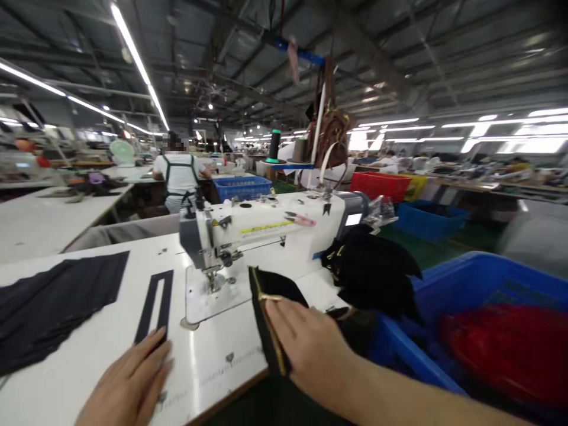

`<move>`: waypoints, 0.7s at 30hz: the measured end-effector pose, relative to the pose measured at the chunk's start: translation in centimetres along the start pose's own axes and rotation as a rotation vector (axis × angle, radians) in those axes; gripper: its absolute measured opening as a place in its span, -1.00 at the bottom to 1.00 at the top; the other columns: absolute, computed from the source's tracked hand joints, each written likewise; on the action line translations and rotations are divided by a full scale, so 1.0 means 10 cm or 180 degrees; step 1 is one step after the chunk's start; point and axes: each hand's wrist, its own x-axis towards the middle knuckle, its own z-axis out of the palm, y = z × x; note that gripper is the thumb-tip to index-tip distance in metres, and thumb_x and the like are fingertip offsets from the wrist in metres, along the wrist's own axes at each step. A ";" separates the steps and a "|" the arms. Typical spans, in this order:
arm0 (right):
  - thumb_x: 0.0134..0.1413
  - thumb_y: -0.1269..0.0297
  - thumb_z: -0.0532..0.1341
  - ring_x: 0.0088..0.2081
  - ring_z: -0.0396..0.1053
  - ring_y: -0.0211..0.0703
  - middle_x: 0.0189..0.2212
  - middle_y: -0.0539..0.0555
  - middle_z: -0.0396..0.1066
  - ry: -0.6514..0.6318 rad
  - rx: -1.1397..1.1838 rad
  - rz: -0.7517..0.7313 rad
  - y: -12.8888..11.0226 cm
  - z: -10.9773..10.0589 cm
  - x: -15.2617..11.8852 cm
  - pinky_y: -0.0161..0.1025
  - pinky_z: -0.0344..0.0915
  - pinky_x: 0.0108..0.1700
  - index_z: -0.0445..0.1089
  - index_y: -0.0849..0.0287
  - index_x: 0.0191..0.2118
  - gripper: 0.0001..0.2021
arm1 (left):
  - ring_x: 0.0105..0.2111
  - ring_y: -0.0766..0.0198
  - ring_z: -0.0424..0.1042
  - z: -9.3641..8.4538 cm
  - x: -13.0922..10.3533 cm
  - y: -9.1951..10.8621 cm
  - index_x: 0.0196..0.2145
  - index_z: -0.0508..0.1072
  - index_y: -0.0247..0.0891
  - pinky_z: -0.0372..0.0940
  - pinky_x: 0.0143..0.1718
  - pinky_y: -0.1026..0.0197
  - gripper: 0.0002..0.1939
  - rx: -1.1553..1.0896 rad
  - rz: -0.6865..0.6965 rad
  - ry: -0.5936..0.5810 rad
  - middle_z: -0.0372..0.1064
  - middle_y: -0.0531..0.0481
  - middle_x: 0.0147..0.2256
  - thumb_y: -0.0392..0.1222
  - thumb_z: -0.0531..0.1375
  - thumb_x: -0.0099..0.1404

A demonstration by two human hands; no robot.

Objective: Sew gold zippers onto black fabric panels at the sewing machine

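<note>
My right hand (310, 340) grips a black fabric piece with a gold zipper (268, 319) at the table's front edge, right of the sewing machine's needle area. A gold zipper pull (270, 297) shows just above the fingers; the thumb is hidden. My left hand (133, 378) lies with fingers extended, fingertips on the lower end of a dark rectangular piece with a long slot (167, 296). That piece rests flat on the white table (208, 355). Between and beyond the hands stands the white sewing machine (270, 228), with nothing visible under its presser foot (213, 283).
A stack of dark fabric pieces (62, 296) lies at left. Black zippered pieces (373, 266) are heaped right of the machine, beside a blue bin (479, 266) holding something red. Pink-handled thread snips (302, 219) are on the machine arm. Another person (180, 177) works farther back.
</note>
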 end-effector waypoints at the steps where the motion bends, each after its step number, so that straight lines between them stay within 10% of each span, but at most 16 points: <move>1: -0.09 0.03 0.21 0.09 0.13 0.26 0.09 0.34 0.15 -0.0488 0.0148 -0.0031 -0.09 0.20 0.04 0.07 0.19 0.01 0.18 0.27 0.12 -0.34 | -0.18 0.05 0.40 -0.05 -0.04 0.01 -0.20 0.42 -0.13 0.35 -0.20 0.04 -0.70 0.0139 0.0125 -0.0147 0.36 -0.08 -0.10 0.04 0.03 0.25; 4: -0.21 -0.19 0.20 0.11 0.08 0.27 0.11 0.36 0.12 -0.1059 0.0512 -0.0085 -0.17 0.42 0.13 0.09 0.10 0.06 0.14 0.30 0.14 -0.15 | -0.08 0.00 0.35 -0.13 -0.03 0.15 -0.10 0.38 -0.22 0.31 -0.13 -0.07 -0.66 0.0302 0.0327 -0.0287 0.34 -0.13 -0.04 -0.03 0.02 0.27; 11: 0.06 0.16 0.13 -0.36 0.31 -0.13 -0.44 0.05 0.36 -0.0432 0.0379 0.0622 -0.05 0.42 0.43 -0.20 0.21 -0.31 0.35 0.15 -0.46 -0.80 | 0.00 0.10 0.28 0.03 0.41 0.48 -0.05 0.33 -0.19 0.08 0.06 -0.12 -0.70 -0.0266 0.0344 -0.0872 0.32 -0.06 -0.02 -0.31 0.00 0.28; 21: 0.04 0.42 0.10 -0.31 0.29 -0.10 -0.40 0.11 0.37 -0.0669 0.0189 0.0396 -0.17 0.75 0.49 -0.20 0.17 -0.26 0.34 0.24 -0.41 -0.91 | 0.00 0.20 0.24 0.33 1.06 0.42 -0.29 0.45 -0.16 -0.24 0.18 -0.02 -0.76 -0.0954 0.1353 -0.1826 0.40 0.06 -0.13 -0.41 0.07 0.20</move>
